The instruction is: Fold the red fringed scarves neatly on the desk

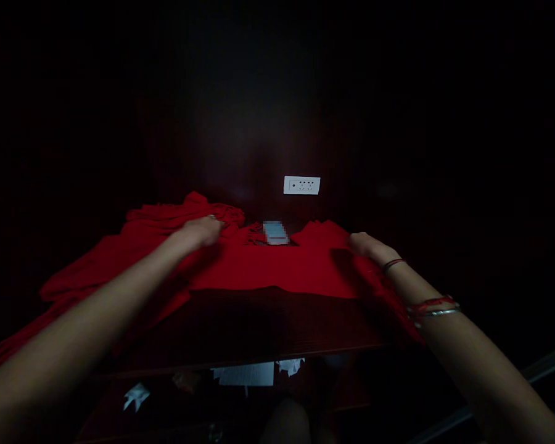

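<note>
A red fringed scarf (268,268) lies spread across a dark wooden shelf, its near edge slightly wavy. At the scarf's left part is my left hand (203,231), its somewhat blurred fingers closed on the red fabric. My right hand (366,244) is closed at the scarf's right end, with the fingertips partly hidden from view. Fringe hangs down below my right wrist. More red cloth (143,228) is heaped in folds beside and behind my left hand. Between the hands, at the back, sits a pale, pixelated rectangular item (275,232).
A white wall socket (301,185) is set in the dark back panel. The shelf's front edge (240,362) runs below the scarf. Underneath are pale papers (247,374) and a crumpled white piece (136,396). Much of the surroundings is too dark to make out.
</note>
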{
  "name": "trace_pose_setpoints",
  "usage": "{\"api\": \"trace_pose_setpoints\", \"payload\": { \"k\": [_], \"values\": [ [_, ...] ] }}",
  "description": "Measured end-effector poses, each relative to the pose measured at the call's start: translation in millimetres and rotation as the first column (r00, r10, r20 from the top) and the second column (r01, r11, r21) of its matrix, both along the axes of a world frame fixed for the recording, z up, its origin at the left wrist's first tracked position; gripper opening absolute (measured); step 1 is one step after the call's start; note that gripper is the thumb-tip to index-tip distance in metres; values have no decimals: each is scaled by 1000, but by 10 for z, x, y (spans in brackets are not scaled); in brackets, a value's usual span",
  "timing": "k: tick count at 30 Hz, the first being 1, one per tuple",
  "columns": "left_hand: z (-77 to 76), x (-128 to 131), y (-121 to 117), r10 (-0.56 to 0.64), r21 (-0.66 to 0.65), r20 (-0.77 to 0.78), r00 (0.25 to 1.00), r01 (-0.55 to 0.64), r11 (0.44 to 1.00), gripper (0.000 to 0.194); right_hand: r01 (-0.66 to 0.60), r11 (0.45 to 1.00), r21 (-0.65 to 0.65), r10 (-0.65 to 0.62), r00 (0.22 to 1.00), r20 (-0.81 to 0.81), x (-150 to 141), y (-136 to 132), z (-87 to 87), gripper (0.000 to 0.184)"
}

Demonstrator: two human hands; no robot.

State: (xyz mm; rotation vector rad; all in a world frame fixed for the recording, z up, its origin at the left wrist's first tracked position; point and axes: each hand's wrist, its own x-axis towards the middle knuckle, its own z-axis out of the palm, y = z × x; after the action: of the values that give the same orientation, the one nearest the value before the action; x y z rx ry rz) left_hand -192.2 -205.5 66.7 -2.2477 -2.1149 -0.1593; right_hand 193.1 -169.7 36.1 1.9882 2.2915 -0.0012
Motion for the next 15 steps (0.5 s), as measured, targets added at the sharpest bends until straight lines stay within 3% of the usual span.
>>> {"api": "trace_pose_setpoints", "payload": {
  "k": [3,5,7,10,15],
  "values": [
    [-479,714,189,-225,47,19,974,224,974,36,-69,997,22,69,998,4,-173,197,-171,25],
    [-779,991,375,-358,100,54,932,352,931,38,-90,996,30,89,996,18,-202,280,-288,28],
    [-972,1139,578,-427,88,86,900,420,903,38,-109,994,30,108,993,37,-181,333,-366,30],
    [-1073,1191,840,-448,51,117,886,445,894,37,-143,989,22,141,988,68,-131,390,-402,31],
    [-1045,1005,1013,-485,-16,141,863,491,871,24,-197,980,-21,198,975,98,-118,433,-316,24]
  ]
}}
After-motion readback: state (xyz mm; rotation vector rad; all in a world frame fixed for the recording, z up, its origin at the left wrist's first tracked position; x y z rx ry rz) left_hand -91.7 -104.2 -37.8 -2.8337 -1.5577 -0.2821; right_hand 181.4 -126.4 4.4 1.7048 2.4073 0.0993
